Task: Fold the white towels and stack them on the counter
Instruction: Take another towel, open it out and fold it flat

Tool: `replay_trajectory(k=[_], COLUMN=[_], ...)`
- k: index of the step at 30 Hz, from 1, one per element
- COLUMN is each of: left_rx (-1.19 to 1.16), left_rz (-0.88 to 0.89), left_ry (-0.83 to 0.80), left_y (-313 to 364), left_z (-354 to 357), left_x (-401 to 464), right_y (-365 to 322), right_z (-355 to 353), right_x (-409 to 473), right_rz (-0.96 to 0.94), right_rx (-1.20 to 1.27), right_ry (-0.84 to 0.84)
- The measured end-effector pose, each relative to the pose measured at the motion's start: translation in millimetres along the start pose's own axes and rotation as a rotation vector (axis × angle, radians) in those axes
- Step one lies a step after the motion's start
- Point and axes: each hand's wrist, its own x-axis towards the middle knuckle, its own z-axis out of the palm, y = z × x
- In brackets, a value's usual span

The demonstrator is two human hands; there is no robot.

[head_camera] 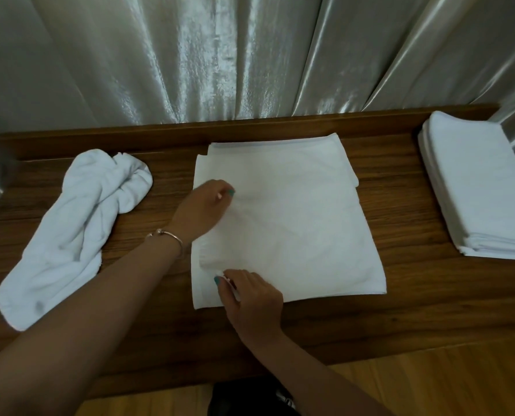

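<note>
A partly folded white terry towel (289,217) lies flat in the middle of the dark wooden tabletop (400,319). It looks soft, limp and light, so it is best taken by its edges. The left hand (203,207) rests curled on its left side, and the right hand (250,298) pinches the near left edge. A crumpled white towel (73,232) waits to the left, and a stack of folded white towels (478,187) sits to the right.

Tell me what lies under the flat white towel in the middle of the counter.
The flat white towel rests on the brown wooden counter, whose wood shows around its edges. Anything beneath its middle is covered and cannot be seen.
</note>
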Motion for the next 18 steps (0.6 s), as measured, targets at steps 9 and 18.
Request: replay_trajectory(k=[9,18], left_rx=[0.082,-0.146], left_rz=[-0.579,-0.771], left_ry=[-0.134,-0.209], left_y=[-33,-34], left_z=[-16,-23], left_x=[-17,-22], right_y=[0,-3], right_z=[7,9], right_x=[4,0], right_rz=[-0.089,-0.098], right_rx=[0.005,0.068], right_ry=[0.043,0.042])
